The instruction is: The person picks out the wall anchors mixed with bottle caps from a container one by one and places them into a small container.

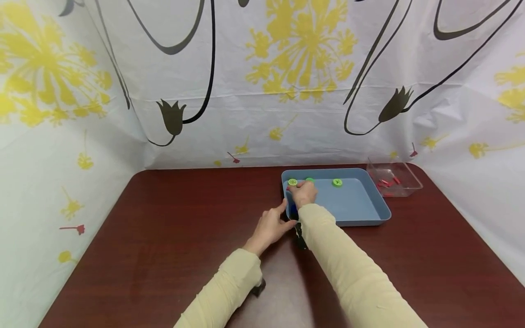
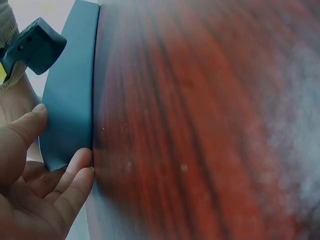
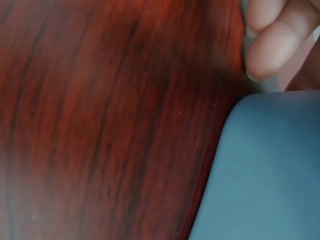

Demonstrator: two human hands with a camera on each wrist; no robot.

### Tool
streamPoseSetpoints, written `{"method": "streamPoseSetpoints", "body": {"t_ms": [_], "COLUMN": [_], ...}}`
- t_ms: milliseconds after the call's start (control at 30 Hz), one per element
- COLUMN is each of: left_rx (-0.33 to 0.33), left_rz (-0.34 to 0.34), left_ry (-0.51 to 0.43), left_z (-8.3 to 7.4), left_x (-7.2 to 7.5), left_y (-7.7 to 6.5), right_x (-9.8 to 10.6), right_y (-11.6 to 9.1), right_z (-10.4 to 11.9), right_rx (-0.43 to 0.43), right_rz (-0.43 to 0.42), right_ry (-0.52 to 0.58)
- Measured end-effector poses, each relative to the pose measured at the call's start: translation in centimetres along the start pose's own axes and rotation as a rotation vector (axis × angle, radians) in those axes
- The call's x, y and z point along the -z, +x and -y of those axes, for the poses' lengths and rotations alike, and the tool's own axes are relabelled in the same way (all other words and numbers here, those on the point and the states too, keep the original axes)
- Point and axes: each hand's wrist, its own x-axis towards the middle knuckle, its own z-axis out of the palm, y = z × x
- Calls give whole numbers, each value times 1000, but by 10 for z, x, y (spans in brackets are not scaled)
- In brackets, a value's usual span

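A blue tray (image 1: 348, 200) lies at the back right of the table. My left hand (image 1: 268, 228) holds its near left corner in the head view, thumb on one side and fingers on the other; the left wrist view shows the thumb (image 2: 31, 125) at the tray wall (image 2: 72, 85). Over the tray's left end, my right hand (image 1: 304, 193) has its fingers bent down, pinching a small red piece (image 1: 289, 188) mostly hidden by them. Close to it lie a round light green piece (image 1: 292, 182) and a darker green one (image 1: 310, 180). Another green disc (image 1: 337, 182) sits farther right.
A clear plastic box (image 1: 404, 187) with several small red pieces (image 1: 384, 183) stands against the tray's right side. Something dark blue (image 1: 293, 208) shows below the right hand. Patterned white cloth (image 1: 254, 132) hangs behind the dark red wooden table (image 1: 184, 228).
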Motion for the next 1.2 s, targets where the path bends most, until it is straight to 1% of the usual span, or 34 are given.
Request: {"method": "streamPoseSetpoints", "body": {"t_ms": [200,367,600,800,1067,1200], "left_rx": [-1,-9,-11,-3,-19,-20], "left_rz": [-16,-19,-37,-59,-69,-75], "left_ry": [3,13,36,59,66,72], "left_z": [0,0,1,1,0,1], "left_x": [-1,-3,-2,-2,-2,-2], "left_y": [1,1,1,0,-1,0], "right_x": [-3,-5,-13,-16,-20,-21], "right_y": [4,7,13,14,19,21], "right_z": [0,-2,-6,-5,-5,-4], "right_rx": [13,17,51,32,45,50], "right_rz": [3,13,18,43,19,28], "right_ry": [-94,-145,-252,-305,-374,-387]}}
